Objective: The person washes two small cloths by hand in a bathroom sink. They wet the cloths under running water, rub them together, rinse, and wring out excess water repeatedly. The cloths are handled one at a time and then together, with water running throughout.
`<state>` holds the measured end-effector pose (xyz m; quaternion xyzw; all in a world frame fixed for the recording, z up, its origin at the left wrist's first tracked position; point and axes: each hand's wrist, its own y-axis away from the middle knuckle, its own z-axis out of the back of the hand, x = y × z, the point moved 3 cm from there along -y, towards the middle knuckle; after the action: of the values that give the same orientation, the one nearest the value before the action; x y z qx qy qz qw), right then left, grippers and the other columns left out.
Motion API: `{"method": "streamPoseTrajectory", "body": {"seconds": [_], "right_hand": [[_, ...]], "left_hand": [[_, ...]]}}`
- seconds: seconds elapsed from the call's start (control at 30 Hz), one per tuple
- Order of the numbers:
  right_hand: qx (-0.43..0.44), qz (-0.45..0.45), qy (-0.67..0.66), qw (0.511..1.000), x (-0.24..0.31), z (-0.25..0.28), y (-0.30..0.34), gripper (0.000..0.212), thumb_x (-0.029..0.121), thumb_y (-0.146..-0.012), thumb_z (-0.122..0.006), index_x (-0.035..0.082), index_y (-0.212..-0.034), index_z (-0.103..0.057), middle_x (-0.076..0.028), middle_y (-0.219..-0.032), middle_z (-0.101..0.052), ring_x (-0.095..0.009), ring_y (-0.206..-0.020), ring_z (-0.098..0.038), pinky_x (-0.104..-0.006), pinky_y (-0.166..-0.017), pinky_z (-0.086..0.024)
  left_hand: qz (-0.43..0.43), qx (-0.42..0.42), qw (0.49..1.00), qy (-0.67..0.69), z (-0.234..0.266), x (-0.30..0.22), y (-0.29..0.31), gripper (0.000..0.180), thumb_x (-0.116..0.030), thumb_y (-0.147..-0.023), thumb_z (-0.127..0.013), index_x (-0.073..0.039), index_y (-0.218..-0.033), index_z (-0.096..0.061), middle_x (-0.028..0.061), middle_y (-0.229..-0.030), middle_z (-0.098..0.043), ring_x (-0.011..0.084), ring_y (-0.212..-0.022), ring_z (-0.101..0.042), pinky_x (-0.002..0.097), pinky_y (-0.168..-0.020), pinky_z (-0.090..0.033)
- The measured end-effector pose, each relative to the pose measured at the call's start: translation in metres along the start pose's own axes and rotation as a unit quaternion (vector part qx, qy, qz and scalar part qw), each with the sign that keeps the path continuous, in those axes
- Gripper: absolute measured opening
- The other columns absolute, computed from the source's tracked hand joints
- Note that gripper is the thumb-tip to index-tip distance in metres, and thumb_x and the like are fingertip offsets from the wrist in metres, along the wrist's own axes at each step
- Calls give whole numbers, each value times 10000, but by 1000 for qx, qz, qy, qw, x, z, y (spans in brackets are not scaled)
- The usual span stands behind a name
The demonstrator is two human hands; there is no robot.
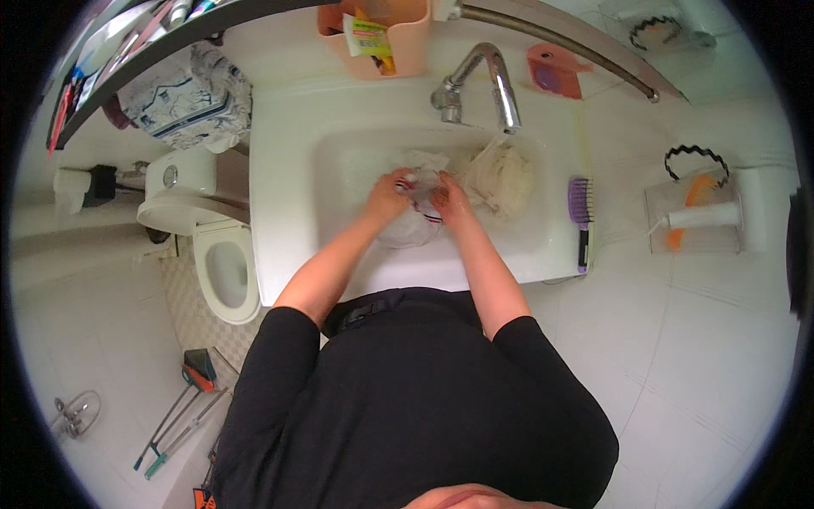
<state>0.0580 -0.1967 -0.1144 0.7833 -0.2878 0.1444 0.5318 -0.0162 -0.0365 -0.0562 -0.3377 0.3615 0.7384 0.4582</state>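
Inside the white sink basin (555,212), both my hands are closed on a wet white cloth garment with dark and red stripes (409,231). My left hand (388,197) grips its left side, fingers curled into the fabric. On the other side my right hand (451,198) pinches a bunched part, close to the left hand. A cream, gauzy bundle of cloth (504,182) lies to the right of my right hand, under the spout of the chrome faucet (496,81). A pale streak below the spout looks like running water.
A purple-backed brush (582,212) lies on the sink's right rim. Behind the sink stand a peach bin (398,42) and a pink holder (555,72). A metal rail (560,38) crosses above. To the left are a toilet (227,276) and a hanging patterned cloth (191,102).
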Motion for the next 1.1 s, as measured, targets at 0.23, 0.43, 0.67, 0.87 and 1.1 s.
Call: {"method": "streamPoseTrajectory", "body": {"seconds": [0.23, 0.43, 0.67, 0.87, 1.1], "right_hand": [[256, 49, -206, 943, 4, -35, 38, 348, 314, -871, -517, 88, -1136, -524, -103, -1175, -523, -275, -1020, -537, -422, -849, -457], [190, 60, -156, 967, -21, -31, 15, 339, 295, -859, -530, 82, -1124, -532, -99, -1165, -529, -282, -1039, -525, -442, -878, -438], [17, 109, -89, 990, 11, -34, 28, 342, 266, -828, -561, 64, -1104, -557, -82, -1089, -573, -265, -1030, -532, -416, -903, -418], [-114, 166, 255, 946, 40, 23, 25, 416, 214, -782, -591, 66, -1169, -555, -49, -1028, -595, -196, -964, -536, -330, -836, -416], [-189, 149, 194, 951, 14, 36, 10, 413, 212, -805, -594, 48, -1181, -543, -56, -988, -591, -194, -852, -547, -323, -831, -428]], "left_hand": [[-200, 72, 977, 29, 6, -121, 70, 388, -170, -669, -618, -117, -1052, -593, 120, -952, -586, 314, -857, -583, 381, -747, -479], [-175, 0, 974, -141, -4, -94, 34, 478, -365, -696, -671, -146, -1098, -535, 121, -1005, -545, 297, -845, -595, 430, -671, -484], [-24, -53, 994, -88, 20, -33, -25, 622, -427, -747, -645, -99, -1231, -435, 174, -1142, -484, 358, -901, -582, 427, -749, -480], [109, -70, 943, -306, 12, 24, -11, 741, -387, -699, -701, -177, -1331, -376, 173, -1214, -440, 372, -1108, -453, 441, -907, -403], [-90, 13, 954, -287, -4, 31, -8, 657, -119, -693, -652, -217, -1309, -446, 164, -1259, -460, 320, -1118, -487, 410, -864, -456]]}}
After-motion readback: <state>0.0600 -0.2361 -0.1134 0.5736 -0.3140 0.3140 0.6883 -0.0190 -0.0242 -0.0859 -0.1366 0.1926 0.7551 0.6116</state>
